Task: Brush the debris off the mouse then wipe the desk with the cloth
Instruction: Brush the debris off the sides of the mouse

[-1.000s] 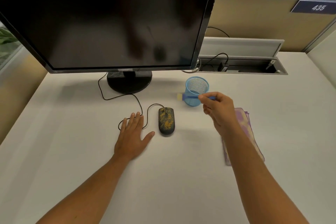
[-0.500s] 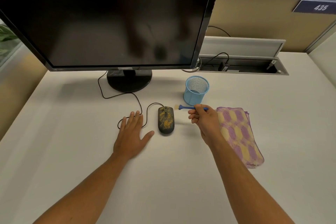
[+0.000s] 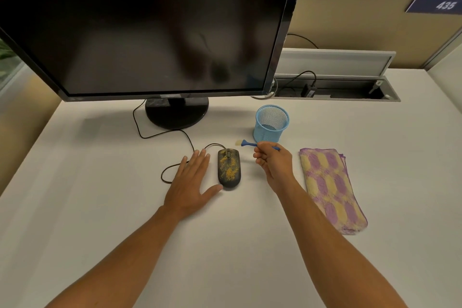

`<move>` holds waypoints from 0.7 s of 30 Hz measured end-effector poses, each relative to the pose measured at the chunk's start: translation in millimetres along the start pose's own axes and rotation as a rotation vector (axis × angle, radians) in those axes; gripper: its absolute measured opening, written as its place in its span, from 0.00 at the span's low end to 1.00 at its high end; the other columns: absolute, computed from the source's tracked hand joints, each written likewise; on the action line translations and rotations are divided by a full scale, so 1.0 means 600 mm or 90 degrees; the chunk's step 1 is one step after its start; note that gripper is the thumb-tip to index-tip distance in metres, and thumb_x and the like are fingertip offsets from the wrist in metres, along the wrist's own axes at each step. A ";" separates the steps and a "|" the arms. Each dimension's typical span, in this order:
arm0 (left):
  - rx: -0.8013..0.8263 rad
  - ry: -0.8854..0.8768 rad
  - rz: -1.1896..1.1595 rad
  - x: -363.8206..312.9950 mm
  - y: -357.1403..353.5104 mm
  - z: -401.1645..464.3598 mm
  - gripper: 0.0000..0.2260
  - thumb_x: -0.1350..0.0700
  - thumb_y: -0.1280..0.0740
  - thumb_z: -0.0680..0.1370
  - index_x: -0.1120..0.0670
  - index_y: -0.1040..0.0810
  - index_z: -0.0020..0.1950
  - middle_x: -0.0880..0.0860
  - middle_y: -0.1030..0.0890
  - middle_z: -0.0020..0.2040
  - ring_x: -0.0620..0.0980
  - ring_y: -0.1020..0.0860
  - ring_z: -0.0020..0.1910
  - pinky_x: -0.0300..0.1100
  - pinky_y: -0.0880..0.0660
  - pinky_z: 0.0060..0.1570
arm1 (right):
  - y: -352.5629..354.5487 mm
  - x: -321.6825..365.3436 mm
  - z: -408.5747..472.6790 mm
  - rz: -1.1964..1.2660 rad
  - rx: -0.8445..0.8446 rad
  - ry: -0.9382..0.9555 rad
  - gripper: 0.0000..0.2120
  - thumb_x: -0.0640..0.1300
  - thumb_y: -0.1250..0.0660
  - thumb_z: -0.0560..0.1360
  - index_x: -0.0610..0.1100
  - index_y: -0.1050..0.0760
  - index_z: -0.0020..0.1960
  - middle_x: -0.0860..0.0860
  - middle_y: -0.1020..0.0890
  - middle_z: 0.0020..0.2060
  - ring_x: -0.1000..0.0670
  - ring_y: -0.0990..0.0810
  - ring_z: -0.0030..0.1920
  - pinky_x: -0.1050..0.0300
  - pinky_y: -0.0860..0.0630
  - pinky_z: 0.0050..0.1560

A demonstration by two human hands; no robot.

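Head view: I note right hand (image 3: pixel 273 161) pinching brush (image 3: pixel 250 143), bristles pointing left, just up-right of mouse (image 3: pixel 229 167); mouse long axis runs away from me. Left hand (image 3: pixel 191 182) flat, fingers straight, holding nothing, beside mouse.

1. The desk (image 3: pixel 350 132) looks smooth and matt.
2. The mouse (image 3: pixel 229 168) is matt dark plastic, dusted with gritty yellow debris.
3. The cloth (image 3: pixel 330 187) is soft, fuzzy fabric.
4. The pen cup (image 3: pixel 271 122) is fine mesh.
5. The monitor (image 3: pixel 150 25) screen is glossy.

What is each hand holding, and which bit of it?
The right hand pinches the small blue brush by its handle. The left hand holds nothing.
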State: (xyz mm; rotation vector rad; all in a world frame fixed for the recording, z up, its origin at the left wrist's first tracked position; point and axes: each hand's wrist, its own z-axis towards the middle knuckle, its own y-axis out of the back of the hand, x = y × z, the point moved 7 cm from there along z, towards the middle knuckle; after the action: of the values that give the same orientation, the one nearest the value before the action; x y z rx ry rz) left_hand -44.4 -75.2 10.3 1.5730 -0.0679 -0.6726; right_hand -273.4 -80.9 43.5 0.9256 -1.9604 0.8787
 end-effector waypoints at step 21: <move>0.060 -0.009 0.010 -0.006 -0.018 0.024 0.41 0.26 0.46 0.74 0.46 0.53 0.80 0.46 0.52 0.80 0.42 0.60 0.78 0.49 0.58 0.77 | -0.034 -0.032 0.038 -0.116 0.022 0.002 0.12 0.44 0.42 0.82 0.38 0.26 0.47 0.42 0.18 0.37 0.49 0.20 0.33 0.61 0.23 0.30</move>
State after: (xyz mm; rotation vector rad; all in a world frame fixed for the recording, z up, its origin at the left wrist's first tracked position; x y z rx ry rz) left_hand -57.3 -84.8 2.2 1.6571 -0.1244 -0.6763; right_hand -256.5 -104.2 21.7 1.1024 -1.8302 0.8107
